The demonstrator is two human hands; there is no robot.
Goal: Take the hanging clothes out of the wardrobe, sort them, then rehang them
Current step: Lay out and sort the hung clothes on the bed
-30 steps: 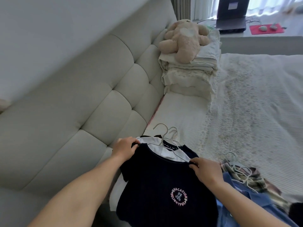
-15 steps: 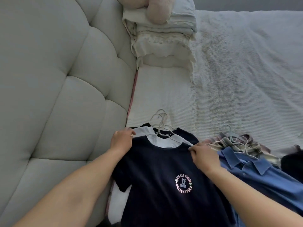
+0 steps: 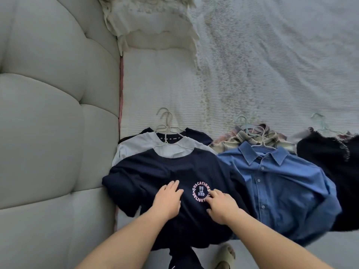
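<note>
Starting at the far left, a padded headboard (image 3: pixel 50 113) runs beside the bed (image 3: pixel 272 74), and the sorted clothes lie in piles along the bed's near edge. The leftmost pile holds a white tee (image 3: pixel 136 146) on its hanger (image 3: pixel 165 121) under a navy T-shirt (image 3: pixel 155 171) with a round printed logo, which lies on top, nearest the person.

Both hands rest on that navy shirt's chest. The left hand (image 3: pixel 168 200) lies flat, fingers straight and together, pressing the cloth just left of the logo. The right hand (image 3: pixel 221 205) is also open, its fingers loosely spread, with the fingertips (image 3: pixel 210 193) touching the logo's right rim. Neither hand grips anything.

Right of this pile lies a blue denim shirt (image 3: pixel 275 187) over a plaid garment (image 3: pixel 233 142), and furthest right a black garment (image 3: pixel 330 167).

The navy shirt looks light, soft and limp, so it would likely sag and bunch if lifted by the middle. Taking hold at the shoulders or the hanger hook seems the surer way to carry it.
</note>
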